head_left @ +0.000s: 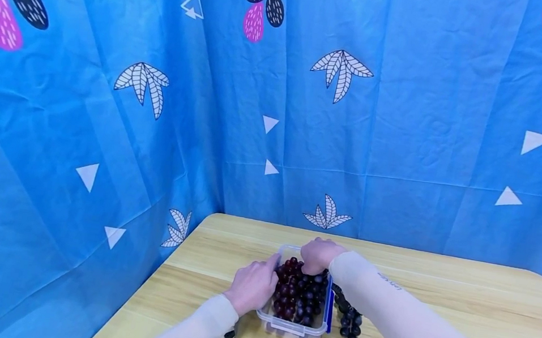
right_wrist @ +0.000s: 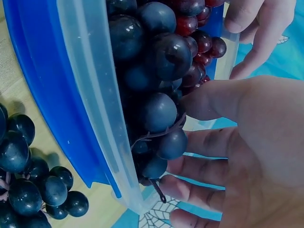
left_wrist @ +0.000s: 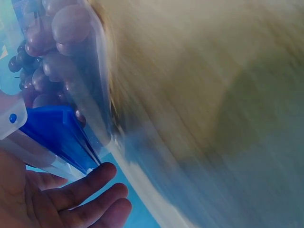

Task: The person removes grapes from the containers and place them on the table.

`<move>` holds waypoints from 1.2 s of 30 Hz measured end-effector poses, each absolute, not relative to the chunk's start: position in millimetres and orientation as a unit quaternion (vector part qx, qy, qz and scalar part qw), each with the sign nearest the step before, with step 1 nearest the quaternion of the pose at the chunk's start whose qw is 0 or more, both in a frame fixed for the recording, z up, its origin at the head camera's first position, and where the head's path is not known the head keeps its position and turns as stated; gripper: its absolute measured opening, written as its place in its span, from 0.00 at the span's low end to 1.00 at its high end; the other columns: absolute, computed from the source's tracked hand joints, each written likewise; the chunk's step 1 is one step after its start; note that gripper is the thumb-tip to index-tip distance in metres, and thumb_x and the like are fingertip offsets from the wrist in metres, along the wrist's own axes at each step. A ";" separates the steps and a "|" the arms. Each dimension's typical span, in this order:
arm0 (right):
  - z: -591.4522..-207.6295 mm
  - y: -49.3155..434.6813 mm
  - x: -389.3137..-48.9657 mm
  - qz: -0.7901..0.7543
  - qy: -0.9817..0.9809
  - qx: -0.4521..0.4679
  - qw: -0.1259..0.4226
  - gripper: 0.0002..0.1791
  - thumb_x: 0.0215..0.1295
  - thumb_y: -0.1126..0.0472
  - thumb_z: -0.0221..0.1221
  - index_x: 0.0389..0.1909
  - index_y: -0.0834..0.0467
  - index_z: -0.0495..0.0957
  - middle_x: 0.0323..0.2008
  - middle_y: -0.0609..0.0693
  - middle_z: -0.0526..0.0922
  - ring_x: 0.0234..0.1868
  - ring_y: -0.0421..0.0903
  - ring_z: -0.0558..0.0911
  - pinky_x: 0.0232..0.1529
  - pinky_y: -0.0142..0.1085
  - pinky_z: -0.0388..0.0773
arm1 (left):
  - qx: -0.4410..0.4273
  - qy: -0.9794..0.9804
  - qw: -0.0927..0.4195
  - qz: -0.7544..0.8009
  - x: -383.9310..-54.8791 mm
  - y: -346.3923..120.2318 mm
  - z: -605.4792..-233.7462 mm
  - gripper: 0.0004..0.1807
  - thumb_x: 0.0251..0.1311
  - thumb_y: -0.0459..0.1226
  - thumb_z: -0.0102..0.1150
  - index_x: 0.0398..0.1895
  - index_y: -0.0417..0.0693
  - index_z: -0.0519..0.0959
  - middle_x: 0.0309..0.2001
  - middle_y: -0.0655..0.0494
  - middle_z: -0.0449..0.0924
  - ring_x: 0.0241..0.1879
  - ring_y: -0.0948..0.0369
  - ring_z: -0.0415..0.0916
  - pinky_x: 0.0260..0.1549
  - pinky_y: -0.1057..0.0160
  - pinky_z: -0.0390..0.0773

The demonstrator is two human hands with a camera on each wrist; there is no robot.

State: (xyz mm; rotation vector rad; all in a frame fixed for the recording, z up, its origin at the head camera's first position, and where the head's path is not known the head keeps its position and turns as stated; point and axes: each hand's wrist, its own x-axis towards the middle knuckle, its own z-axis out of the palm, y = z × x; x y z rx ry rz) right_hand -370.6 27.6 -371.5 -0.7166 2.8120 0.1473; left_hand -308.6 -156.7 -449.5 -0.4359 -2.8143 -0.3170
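A clear plastic box (head_left: 287, 326) with blue side flaps stands on the table, filled with a bunch of red grapes (head_left: 287, 292) on the left and a bunch of dark grapes (head_left: 309, 301) on the right. My left hand (head_left: 253, 282) grips the box's left wall, thumb over the rim and fingers beside a blue flap (left_wrist: 57, 130). Reaching in at the far end, my right hand (head_left: 321, 254) holds the end of the dark bunch, with thumb and fingertips around the grapes near a stem tip (right_wrist: 159, 190).
Another bunch of dark grapes (head_left: 351, 323) lies on the table right beside the box, under my right forearm. The pale wooden table (head_left: 439, 294) has rounded far corners. A blue patterned curtain (head_left: 410, 124) hangs behind it and along the left.
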 end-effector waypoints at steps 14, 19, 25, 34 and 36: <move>-374.7 29.9 -367.6 0.000 0.967 -0.239 0.090 0.10 0.69 0.56 0.59 0.27 0.52 0.78 0.30 0.47 0.80 0.37 0.48 0.77 0.44 0.45 0.76 | -0.142 -0.974 0.143 -0.103 -308.4 -155.1 -449.2 0.27 0.71 0.41 0.47 0.73 0.47 0.67 0.36 0.50 0.85 0.35 0.53 0.83 0.24 0.57 0.78; -374.4 29.0 -365.7 -0.026 0.969 -0.234 0.080 0.06 0.66 0.65 0.60 0.29 0.54 0.77 0.26 0.48 0.78 0.28 0.46 0.76 0.37 0.41 0.78 | -0.143 -0.974 0.147 -0.100 -308.2 -154.7 -449.0 0.27 0.71 0.41 0.47 0.72 0.47 0.67 0.33 0.51 0.84 0.33 0.54 0.82 0.22 0.59 0.76; -379.5 34.5 -367.6 -0.051 0.967 -0.241 0.057 0.04 0.63 0.68 0.62 0.29 0.57 0.78 0.23 0.48 0.74 0.25 0.45 0.72 0.33 0.39 0.74 | -0.143 -0.973 0.146 -0.104 -307.0 -154.7 -448.6 0.27 0.70 0.40 0.48 0.72 0.46 0.68 0.30 0.53 0.83 0.30 0.57 0.80 0.20 0.62 0.72; -378.0 38.9 -364.8 -0.074 0.964 -0.248 0.065 0.12 0.63 0.73 0.58 0.24 0.56 0.75 0.20 0.47 0.69 0.23 0.43 0.68 0.27 0.36 0.68 | -0.138 -0.975 0.142 -0.103 -307.0 -154.0 -447.8 0.28 0.71 0.41 0.49 0.74 0.47 0.66 0.29 0.54 0.81 0.28 0.59 0.78 0.19 0.63 0.71; -377.7 39.8 -364.0 -0.082 0.963 -0.247 0.073 0.13 0.62 0.75 0.57 0.23 0.55 0.74 0.20 0.47 0.69 0.22 0.43 0.67 0.26 0.36 0.68 | -0.138 -0.975 0.144 -0.102 -306.8 -153.8 -448.1 0.28 0.71 0.41 0.49 0.73 0.47 0.67 0.29 0.54 0.82 0.28 0.58 0.79 0.19 0.63 0.71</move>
